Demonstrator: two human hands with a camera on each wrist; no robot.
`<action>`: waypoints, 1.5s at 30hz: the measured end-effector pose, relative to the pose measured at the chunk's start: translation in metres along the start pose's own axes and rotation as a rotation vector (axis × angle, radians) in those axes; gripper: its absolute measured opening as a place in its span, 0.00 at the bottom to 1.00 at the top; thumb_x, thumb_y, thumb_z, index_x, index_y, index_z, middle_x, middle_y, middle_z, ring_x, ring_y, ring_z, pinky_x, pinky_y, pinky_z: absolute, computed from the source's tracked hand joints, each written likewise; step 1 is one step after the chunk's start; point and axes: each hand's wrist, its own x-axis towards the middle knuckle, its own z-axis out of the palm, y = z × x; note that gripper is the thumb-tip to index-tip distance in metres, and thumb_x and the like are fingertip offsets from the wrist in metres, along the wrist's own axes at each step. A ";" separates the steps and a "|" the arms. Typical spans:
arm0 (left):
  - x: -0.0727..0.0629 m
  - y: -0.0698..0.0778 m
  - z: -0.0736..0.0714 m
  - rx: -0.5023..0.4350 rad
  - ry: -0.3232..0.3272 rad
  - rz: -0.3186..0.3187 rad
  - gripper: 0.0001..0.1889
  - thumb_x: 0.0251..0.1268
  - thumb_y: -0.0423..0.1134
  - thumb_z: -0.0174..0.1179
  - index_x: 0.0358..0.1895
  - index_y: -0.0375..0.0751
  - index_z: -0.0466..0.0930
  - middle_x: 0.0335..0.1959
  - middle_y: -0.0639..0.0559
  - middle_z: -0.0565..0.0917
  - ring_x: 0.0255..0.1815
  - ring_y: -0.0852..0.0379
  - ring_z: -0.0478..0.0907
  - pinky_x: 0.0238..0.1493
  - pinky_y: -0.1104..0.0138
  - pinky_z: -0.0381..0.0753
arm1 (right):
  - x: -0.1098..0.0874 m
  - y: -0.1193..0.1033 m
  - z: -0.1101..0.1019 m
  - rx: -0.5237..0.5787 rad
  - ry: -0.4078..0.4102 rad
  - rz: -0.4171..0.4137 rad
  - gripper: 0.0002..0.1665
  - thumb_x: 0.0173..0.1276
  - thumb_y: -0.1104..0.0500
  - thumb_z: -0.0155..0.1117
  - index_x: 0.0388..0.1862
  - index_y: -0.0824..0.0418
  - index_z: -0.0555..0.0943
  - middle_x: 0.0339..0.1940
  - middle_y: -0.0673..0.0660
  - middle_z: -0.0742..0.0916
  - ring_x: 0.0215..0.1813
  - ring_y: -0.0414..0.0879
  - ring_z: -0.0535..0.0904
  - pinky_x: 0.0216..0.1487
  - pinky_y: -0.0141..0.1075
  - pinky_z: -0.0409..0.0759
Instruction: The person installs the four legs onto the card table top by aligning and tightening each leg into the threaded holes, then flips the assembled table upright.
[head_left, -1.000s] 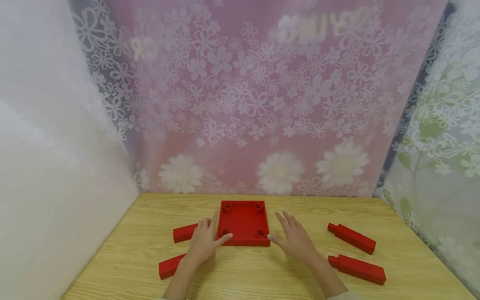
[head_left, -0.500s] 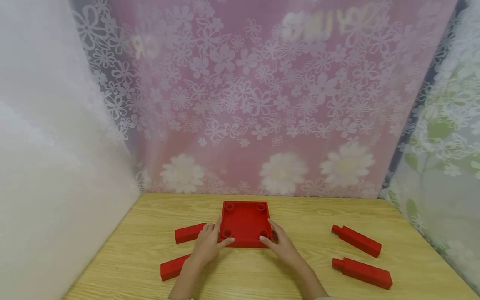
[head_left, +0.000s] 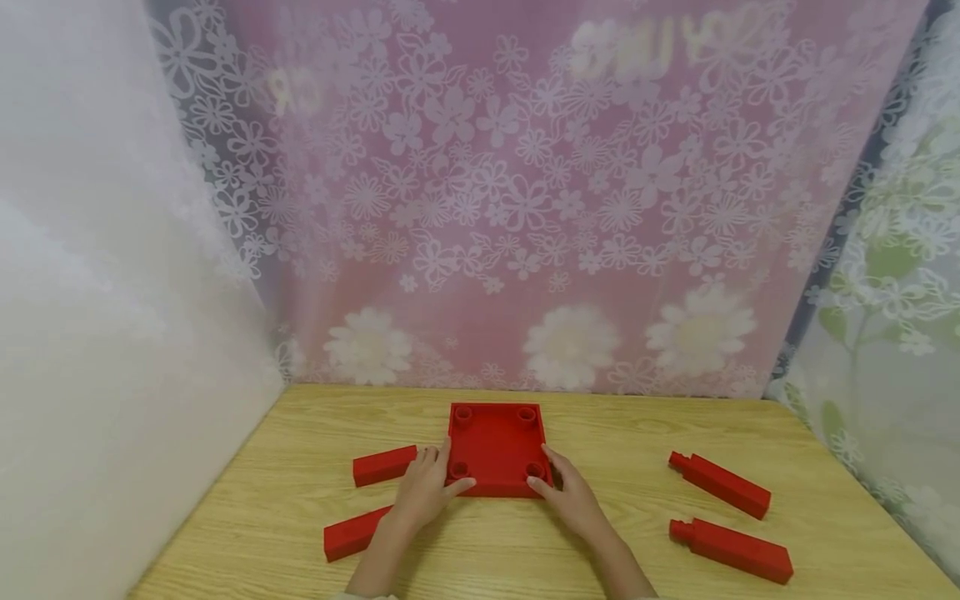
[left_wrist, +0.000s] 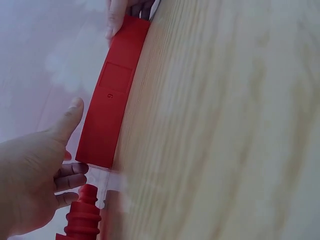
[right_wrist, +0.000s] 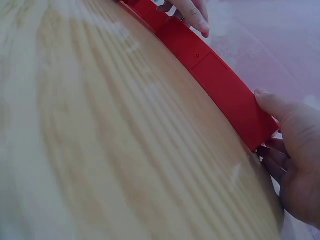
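2 red bars (head_left: pixel 731 551) lie each side of you, closest in. Your right hand (head_left: pixel 567 494) pinches the red tray (head_left: pixel 501 490) mid-table, near right corner; your left hand (head_left: pixel 424 490) touches its left side, can't tell if gripping. Floral curtain (head_left: pixel 517 192) at the far end.

Right hand (right_wrist: pixel 300 160): thumb against upper edge of red slab (right_wrist: pixel 220 84), fingers bent at its near end | slab: lies along wood-grain tabletop (right_wrist: pixel 115 130), digit and square outline on face | left hand (right_wrist: pixel 189 12): at slab's far end | behind: pale pink backdrop (right_wrist: pixel 272 47)
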 end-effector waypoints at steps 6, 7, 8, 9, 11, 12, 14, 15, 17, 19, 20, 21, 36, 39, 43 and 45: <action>-0.002 0.007 0.004 0.015 -0.018 0.026 0.42 0.59 0.57 0.56 0.65 0.24 0.58 0.57 0.30 0.68 0.57 0.36 0.65 0.55 0.49 0.66 | -0.006 0.001 -0.008 0.008 0.007 0.015 0.37 0.61 0.55 0.66 0.65 0.67 0.66 0.62 0.66 0.71 0.62 0.60 0.66 0.59 0.50 0.64; -0.003 0.008 0.004 0.012 -0.019 0.021 0.43 0.59 0.57 0.57 0.65 0.23 0.58 0.58 0.30 0.68 0.57 0.36 0.65 0.55 0.49 0.66 | -0.007 0.001 -0.009 0.012 0.004 0.013 0.36 0.61 0.55 0.66 0.65 0.67 0.66 0.62 0.66 0.71 0.62 0.60 0.65 0.59 0.50 0.64; -0.003 0.009 0.005 0.006 -0.020 0.016 0.43 0.59 0.58 0.57 0.64 0.23 0.58 0.58 0.30 0.68 0.58 0.36 0.64 0.56 0.49 0.65 | -0.008 0.001 -0.010 0.016 0.003 0.010 0.36 0.61 0.55 0.66 0.65 0.67 0.66 0.62 0.66 0.71 0.62 0.60 0.66 0.59 0.50 0.64; -0.004 0.010 0.005 -0.001 -0.024 0.011 0.43 0.59 0.58 0.57 0.64 0.22 0.58 0.58 0.30 0.67 0.59 0.36 0.63 0.57 0.49 0.64 | -0.009 0.001 -0.011 0.015 0.003 0.008 0.37 0.60 0.55 0.66 0.65 0.67 0.66 0.62 0.66 0.71 0.62 0.59 0.66 0.59 0.50 0.65; -0.005 0.013 0.006 -0.015 -0.029 0.004 0.44 0.58 0.58 0.57 0.64 0.21 0.58 0.58 0.30 0.67 0.60 0.36 0.63 0.58 0.49 0.63 | -0.012 0.001 -0.014 0.017 0.002 0.003 0.37 0.60 0.55 0.66 0.65 0.67 0.66 0.61 0.66 0.71 0.61 0.59 0.67 0.58 0.50 0.65; -0.006 0.014 0.006 -0.024 -0.031 0.002 0.44 0.58 0.58 0.57 0.64 0.21 0.58 0.58 0.30 0.67 0.60 0.35 0.62 0.58 0.49 0.62 | -0.013 0.002 -0.015 0.015 0.004 0.004 0.37 0.60 0.56 0.66 0.65 0.67 0.66 0.61 0.66 0.71 0.61 0.59 0.67 0.58 0.50 0.66; -0.007 0.018 0.008 -0.043 -0.038 -0.009 0.45 0.57 0.59 0.57 0.64 0.21 0.57 0.58 0.30 0.67 0.60 0.35 0.62 0.58 0.49 0.62 | -0.016 0.002 -0.017 0.009 0.008 0.015 0.37 0.59 0.55 0.67 0.65 0.67 0.67 0.61 0.65 0.72 0.60 0.58 0.69 0.57 0.49 0.67; -0.007 0.020 0.009 -0.059 -0.037 -0.016 0.45 0.57 0.58 0.58 0.64 0.21 0.58 0.57 0.30 0.67 0.60 0.35 0.62 0.58 0.49 0.63 | -0.017 0.002 -0.019 0.009 0.008 0.023 0.37 0.59 0.55 0.67 0.65 0.66 0.67 0.61 0.65 0.72 0.59 0.58 0.69 0.57 0.49 0.67; -0.008 0.023 0.010 -0.099 -0.038 -0.042 0.46 0.56 0.59 0.59 0.64 0.22 0.58 0.55 0.31 0.68 0.58 0.36 0.63 0.56 0.49 0.65 | -0.019 0.004 -0.021 0.015 0.005 0.040 0.37 0.59 0.55 0.67 0.65 0.65 0.67 0.61 0.65 0.72 0.59 0.57 0.70 0.57 0.49 0.68; -0.009 0.026 0.013 -0.139 -0.040 -0.077 0.46 0.55 0.59 0.59 0.65 0.23 0.57 0.54 0.32 0.69 0.56 0.37 0.64 0.53 0.50 0.68 | -0.021 0.005 -0.023 0.023 0.000 0.055 0.37 0.59 0.54 0.67 0.66 0.64 0.66 0.62 0.64 0.72 0.59 0.56 0.70 0.57 0.48 0.68; -0.009 0.027 0.014 -0.157 -0.039 -0.090 0.47 0.54 0.59 0.60 0.65 0.23 0.57 0.54 0.33 0.69 0.56 0.38 0.65 0.52 0.51 0.69 | -0.021 0.005 -0.025 0.026 -0.001 0.058 0.37 0.60 0.54 0.67 0.66 0.64 0.66 0.62 0.64 0.71 0.60 0.56 0.69 0.57 0.48 0.67; -0.009 0.028 0.015 -0.177 -0.040 -0.102 0.47 0.54 0.59 0.60 0.66 0.24 0.56 0.53 0.34 0.69 0.54 0.40 0.66 0.49 0.52 0.70 | -0.022 0.005 -0.025 0.027 -0.004 0.060 0.38 0.60 0.54 0.67 0.66 0.64 0.66 0.62 0.64 0.71 0.60 0.57 0.69 0.57 0.47 0.67; -0.019 0.028 0.037 -0.345 0.046 -0.149 0.48 0.53 0.64 0.58 0.69 0.33 0.55 0.57 0.31 0.66 0.54 0.37 0.67 0.46 0.46 0.71 | -0.036 0.003 -0.032 0.016 -0.017 0.113 0.40 0.60 0.50 0.65 0.67 0.64 0.64 0.63 0.66 0.69 0.62 0.59 0.66 0.56 0.48 0.68; -0.019 0.027 0.040 -0.372 0.069 -0.146 0.49 0.52 0.64 0.59 0.69 0.33 0.55 0.59 0.28 0.64 0.58 0.32 0.63 0.49 0.41 0.67 | -0.037 0.003 -0.032 0.016 -0.001 0.111 0.39 0.60 0.52 0.66 0.67 0.64 0.65 0.63 0.65 0.70 0.61 0.58 0.67 0.56 0.47 0.69; -0.020 0.026 0.043 -0.397 0.084 -0.142 0.48 0.51 0.64 0.59 0.69 0.34 0.56 0.58 0.31 0.66 0.58 0.33 0.64 0.49 0.41 0.67 | -0.038 0.003 -0.032 0.002 0.014 0.104 0.39 0.60 0.53 0.66 0.66 0.65 0.65 0.62 0.65 0.71 0.60 0.57 0.69 0.55 0.47 0.70; -0.020 0.025 0.043 -0.399 0.094 -0.132 0.48 0.52 0.64 0.60 0.68 0.33 0.56 0.56 0.32 0.68 0.55 0.34 0.67 0.48 0.43 0.69 | -0.039 0.002 -0.032 -0.005 0.021 0.106 0.39 0.59 0.52 0.66 0.66 0.65 0.65 0.62 0.65 0.71 0.59 0.57 0.69 0.54 0.47 0.70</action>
